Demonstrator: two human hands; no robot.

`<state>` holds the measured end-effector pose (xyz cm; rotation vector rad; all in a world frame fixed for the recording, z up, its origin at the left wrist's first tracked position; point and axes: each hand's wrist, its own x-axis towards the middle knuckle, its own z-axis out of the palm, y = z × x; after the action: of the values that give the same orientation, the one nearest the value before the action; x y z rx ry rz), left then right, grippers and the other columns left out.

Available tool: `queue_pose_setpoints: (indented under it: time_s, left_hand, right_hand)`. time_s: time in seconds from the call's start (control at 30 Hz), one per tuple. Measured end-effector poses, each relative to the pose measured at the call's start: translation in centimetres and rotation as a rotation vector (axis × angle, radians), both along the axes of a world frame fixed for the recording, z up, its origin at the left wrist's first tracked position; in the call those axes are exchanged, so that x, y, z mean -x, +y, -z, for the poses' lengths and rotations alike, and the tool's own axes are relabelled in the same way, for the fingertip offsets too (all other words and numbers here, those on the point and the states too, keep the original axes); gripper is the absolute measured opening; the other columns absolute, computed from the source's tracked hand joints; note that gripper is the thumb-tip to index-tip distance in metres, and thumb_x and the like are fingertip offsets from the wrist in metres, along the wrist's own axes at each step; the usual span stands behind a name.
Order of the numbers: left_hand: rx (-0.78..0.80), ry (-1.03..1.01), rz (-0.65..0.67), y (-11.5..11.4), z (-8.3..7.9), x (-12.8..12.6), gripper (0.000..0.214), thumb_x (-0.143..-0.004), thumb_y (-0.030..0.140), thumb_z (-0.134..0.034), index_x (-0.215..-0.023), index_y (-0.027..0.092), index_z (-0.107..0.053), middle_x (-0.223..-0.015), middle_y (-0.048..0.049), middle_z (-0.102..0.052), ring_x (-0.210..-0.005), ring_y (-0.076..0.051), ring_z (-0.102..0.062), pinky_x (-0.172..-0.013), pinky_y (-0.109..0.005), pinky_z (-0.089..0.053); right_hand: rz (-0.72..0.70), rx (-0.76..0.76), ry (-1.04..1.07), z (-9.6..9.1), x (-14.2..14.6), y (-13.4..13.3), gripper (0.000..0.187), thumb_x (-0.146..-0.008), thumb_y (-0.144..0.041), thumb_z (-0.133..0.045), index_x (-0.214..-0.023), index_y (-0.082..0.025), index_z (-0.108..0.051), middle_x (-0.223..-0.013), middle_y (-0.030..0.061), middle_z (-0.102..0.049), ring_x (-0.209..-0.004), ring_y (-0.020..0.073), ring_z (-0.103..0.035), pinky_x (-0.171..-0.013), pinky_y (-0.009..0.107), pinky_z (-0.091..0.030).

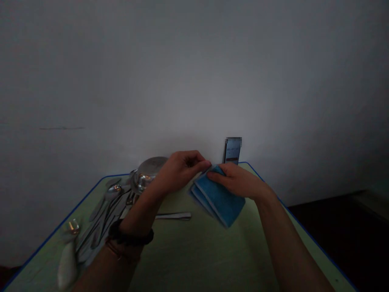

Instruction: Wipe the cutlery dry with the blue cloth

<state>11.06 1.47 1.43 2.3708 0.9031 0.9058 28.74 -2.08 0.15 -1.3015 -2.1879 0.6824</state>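
Note:
A folded blue cloth (220,198) with pale edges hangs above the table from my right hand (237,178), whose thumb and fingers are closed on its upper part. My left hand (184,170) is pinched shut at the cloth's upper left corner. Whatever lies between its fingertips is too small and dim to make out. Below the hands, a flat metal utensil handle (176,216) lies on the table, its other end hidden behind my left forearm.
A shiny metal pot or bowl (147,174) stands at the back left, partly behind my left arm. Several spoons and other cutlery (105,209) lie left of it, near a fork (73,227). A phone (232,152) leans against the wall at the green table's (194,255) back edge.

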Motion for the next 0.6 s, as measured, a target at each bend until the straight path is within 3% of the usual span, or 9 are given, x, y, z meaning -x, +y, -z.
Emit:
queue_pose_setpoints:
  time_s: [0.23,0.3,0.37,0.47,0.53,0.6]
  left_hand:
    - [0.021,0.001,-0.022,-0.4,-0.4,-0.1,0.030,-0.081,0.041,-0.048,-0.074,0.016,-0.063,-0.057,0.0024,-0.055,-0.052,-0.009,-0.048,-0.047,-0.019,-0.035]
    - [-0.014,-0.054,-0.068,-0.4,-0.5,-0.2,0.030,-0.084,0.041,-0.044,-0.086,0.018,-0.064,-0.066,0.0010,-0.059,-0.057,-0.010,-0.051,-0.051,-0.020,-0.038]
    - [-0.043,-0.166,-0.193,-0.2,-0.6,-0.2,0.033,-0.086,0.042,-0.038,-0.100,0.020,-0.059,-0.070,0.0004,-0.059,-0.058,-0.010,-0.050,-0.051,-0.020,-0.038]
    - [-0.042,-0.235,-0.354,-0.2,-0.7,0.2,0.036,-0.086,0.046,-0.034,-0.092,0.018,-0.056,-0.066,0.0004,-0.056,-0.054,-0.010,-0.049,-0.046,-0.020,-0.036]
    - [0.011,-0.059,-0.257,-0.5,-0.8,0.4,0.035,-0.083,0.047,-0.039,-0.077,0.018,-0.058,-0.064,0.0003,-0.057,-0.053,-0.011,-0.050,-0.045,-0.019,-0.036]
    - [0.110,0.173,-0.037,-1.0,-0.7,0.2,0.034,-0.080,0.048,-0.045,-0.073,0.019,-0.060,-0.062,0.0003,-0.059,-0.053,-0.011,-0.052,-0.044,-0.019,-0.037]
  right_hand:
    - [0.007,0.110,0.278,0.3,0.6,-0.1,0.033,-0.080,-0.045,-0.044,-0.064,-0.016,-0.051,-0.060,-0.0020,-0.048,-0.054,0.0090,-0.042,-0.048,0.021,-0.032]
    - [0.108,0.105,0.449,0.6,0.8,0.2,0.034,-0.078,-0.048,-0.047,-0.067,-0.017,-0.054,-0.062,-0.0015,-0.052,-0.054,0.0097,-0.045,-0.049,0.021,-0.035]
    - [0.266,0.063,0.697,0.9,0.9,0.8,0.033,-0.076,-0.049,-0.048,-0.073,-0.017,-0.056,-0.068,0.0002,-0.058,-0.059,0.0117,-0.051,-0.054,0.023,-0.041]
    - [0.498,0.015,1.118,1.0,0.4,1.8,0.029,-0.076,-0.044,-0.049,-0.084,-0.018,-0.056,-0.081,0.0038,-0.064,-0.072,0.0160,-0.058,-0.062,0.028,-0.047]
    - [0.605,-0.019,1.314,0.9,0.1,2.2,0.027,-0.077,-0.039,-0.049,-0.093,-0.017,-0.055,-0.093,0.0058,-0.064,-0.083,0.0176,-0.060,-0.068,0.029,-0.049]
    - [0.667,-0.060,1.410,0.8,0.0,2.4,0.029,-0.079,-0.035,-0.046,-0.101,-0.017,-0.053,-0.103,0.0070,-0.062,-0.093,0.0178,-0.058,-0.072,0.030,-0.049]
